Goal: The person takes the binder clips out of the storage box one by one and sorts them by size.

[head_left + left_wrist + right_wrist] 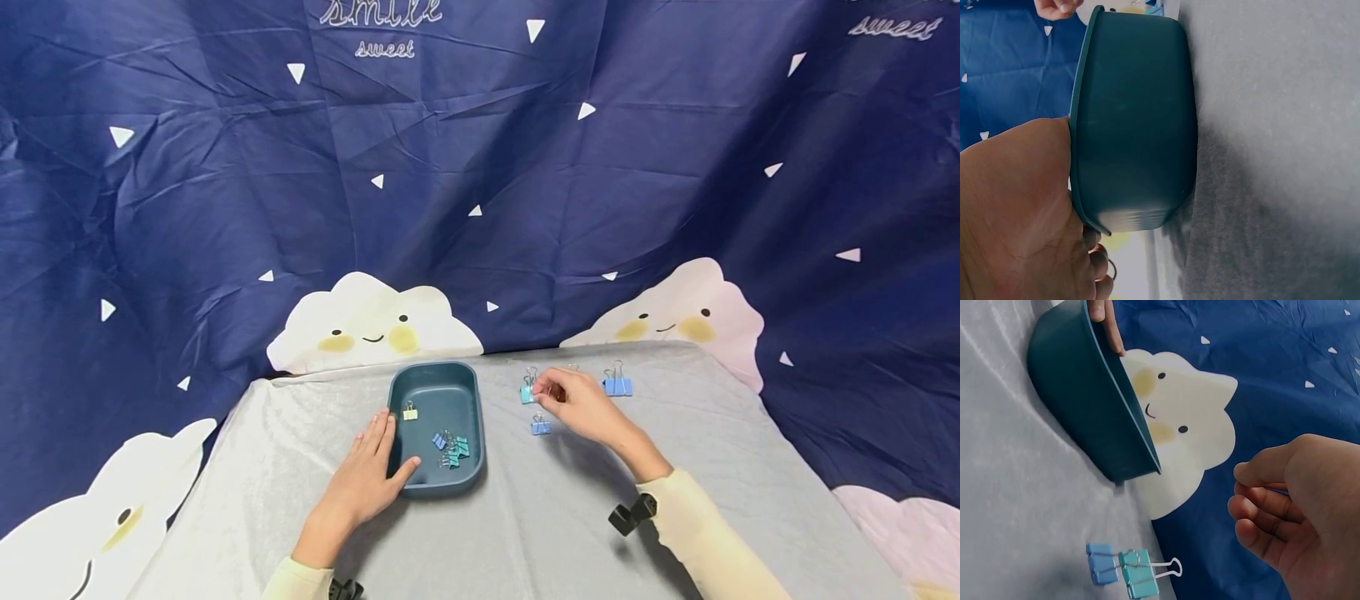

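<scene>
Half-hiding binder clip point(573, 367) — right hand point(587, 407) (backdrop point(450, 142) behind)

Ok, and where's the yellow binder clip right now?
In the head view, the yellow binder clip sits inside the blue-green tray, toward its left side, beside the left hand and apart from the blue and teal clips there.

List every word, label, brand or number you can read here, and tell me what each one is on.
"smile": on the dark blue backdrop, left of centre, its top cut off by the picture's edge.
"sweet": on the backdrop, just below "smile".
"sweet": on the backdrop, upper right.
Above that one: a cut-off scrap of print, unreadable.
Bin and binder clips: no readable text.
</scene>
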{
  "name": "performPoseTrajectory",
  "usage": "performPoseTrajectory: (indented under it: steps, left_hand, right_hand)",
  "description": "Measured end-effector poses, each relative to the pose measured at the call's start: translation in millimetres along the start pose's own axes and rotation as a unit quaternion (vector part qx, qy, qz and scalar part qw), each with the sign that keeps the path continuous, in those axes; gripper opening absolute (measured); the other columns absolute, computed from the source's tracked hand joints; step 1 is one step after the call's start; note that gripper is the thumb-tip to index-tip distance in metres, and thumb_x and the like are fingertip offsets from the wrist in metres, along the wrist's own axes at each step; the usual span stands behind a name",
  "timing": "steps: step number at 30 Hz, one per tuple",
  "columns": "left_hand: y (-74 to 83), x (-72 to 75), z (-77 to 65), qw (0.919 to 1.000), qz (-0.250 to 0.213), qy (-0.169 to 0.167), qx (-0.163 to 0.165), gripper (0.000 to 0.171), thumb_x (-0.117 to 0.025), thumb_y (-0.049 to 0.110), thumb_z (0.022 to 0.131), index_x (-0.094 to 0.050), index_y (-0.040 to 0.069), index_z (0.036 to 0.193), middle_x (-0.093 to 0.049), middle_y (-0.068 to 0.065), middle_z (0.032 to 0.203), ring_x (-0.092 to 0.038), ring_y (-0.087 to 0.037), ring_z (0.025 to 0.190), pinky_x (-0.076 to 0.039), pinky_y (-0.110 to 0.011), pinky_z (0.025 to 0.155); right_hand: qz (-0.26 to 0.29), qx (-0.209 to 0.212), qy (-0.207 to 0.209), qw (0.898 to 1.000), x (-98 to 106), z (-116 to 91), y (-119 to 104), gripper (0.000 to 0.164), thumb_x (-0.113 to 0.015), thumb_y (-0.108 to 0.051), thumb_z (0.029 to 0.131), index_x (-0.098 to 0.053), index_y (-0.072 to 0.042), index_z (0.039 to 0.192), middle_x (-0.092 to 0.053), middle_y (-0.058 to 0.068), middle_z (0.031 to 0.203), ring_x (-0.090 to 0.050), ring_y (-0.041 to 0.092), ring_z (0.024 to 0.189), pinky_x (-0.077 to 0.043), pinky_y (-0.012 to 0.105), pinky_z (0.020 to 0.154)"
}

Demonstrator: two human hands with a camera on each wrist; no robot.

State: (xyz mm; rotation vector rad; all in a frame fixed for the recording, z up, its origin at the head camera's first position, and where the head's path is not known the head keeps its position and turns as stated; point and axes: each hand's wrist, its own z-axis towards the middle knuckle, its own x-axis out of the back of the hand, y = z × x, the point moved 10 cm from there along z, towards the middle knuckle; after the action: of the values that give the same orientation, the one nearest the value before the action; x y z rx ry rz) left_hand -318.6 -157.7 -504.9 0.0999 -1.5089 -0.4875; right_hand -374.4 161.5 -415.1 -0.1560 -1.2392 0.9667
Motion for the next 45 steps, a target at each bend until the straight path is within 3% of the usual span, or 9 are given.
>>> performPoseTrajectory:
  steps: [8, 15, 27, 36, 45]
  left_hand:
    - [-2.4, -0.8, -1.0, 1.0000, -0.002, -0.003, 0.005, 0.092, -0.056, 0.054, 0.107, -0.021, -0.004, 0.168, -0.014, -0.021, 0.178, -0.016, -0.040, 0.166, -0.020, -0.060, 0.133]
    - [-2.4, -0.7, -0.7, 1.0000, -0.001, -0.001, 0.003, 0.092, -0.056, 0.055, 0.107, -0.021, -0.005, 0.167, -0.015, -0.022, 0.178, -0.017, -0.041, 0.166, -0.021, -0.060, 0.133]
    - [-0.6, -0.7, -1.1, 1.0000, -0.006, -0.004, 0.004, 0.091, -0.057, 0.054, 0.107, -0.022, -0.005, 0.167, -0.015, -0.021, 0.178, -0.017, -0.040, 0.166, -0.021, -0.060, 0.133]
    - [2.2, 3.2, -4.1, 0.9998, -0.006, 0.021, -0.003, 0.089, -0.060, 0.051, 0.106, -0.028, -0.006, 0.165, -0.023, -0.024, 0.176, -0.023, -0.043, 0.163, -0.025, -0.061, 0.131]
    - [-0.2, 0.6, -1.0, 1.0000, -0.002, 0.005, 0.006, 0.090, -0.058, 0.052, 0.107, -0.023, -0.005, 0.167, -0.019, -0.023, 0.177, -0.019, -0.041, 0.165, -0.023, -0.060, 0.133]
  right_hand:
    - [-0.003, 0.023, -0.012, 1.000, -12, 12, -21, 0.003, -0.076, -0.013, 0.095, -0.074, -0.014, 0.096, -0.064, -0.010, 0.081, -0.057, 0.005, 0.073, -0.050, 0.023, 0.067]
    - [0.027, 0.050, -0.025, 0.998, -24, 23, -43, 0.007, -0.077, -0.011, 0.096, -0.073, -0.017, 0.094, -0.067, -0.008, 0.083, -0.059, 0.005, 0.075, -0.051, 0.023, 0.068]
    - [0.020, 0.089, -0.054, 0.994, -45, 38, -69, 0.008, -0.077, -0.009, 0.095, -0.074, -0.016, 0.094, -0.069, -0.006, 0.085, -0.059, 0.004, 0.076, -0.054, 0.023, 0.070]
    - [-0.004, 0.102, -0.097, 0.990, -70, 50, -82, 0.009, -0.076, -0.011, 0.097, -0.075, -0.019, 0.094, -0.070, -0.009, 0.086, -0.061, 0.002, 0.078, -0.055, 0.022, 0.072]
    - [-0.043, 0.128, -0.158, 0.978, -99, 60, -94, 0.009, -0.073, -0.012, 0.100, -0.075, -0.019, 0.096, -0.072, -0.010, 0.089, -0.060, 0.003, 0.078, -0.053, 0.022, 0.074]
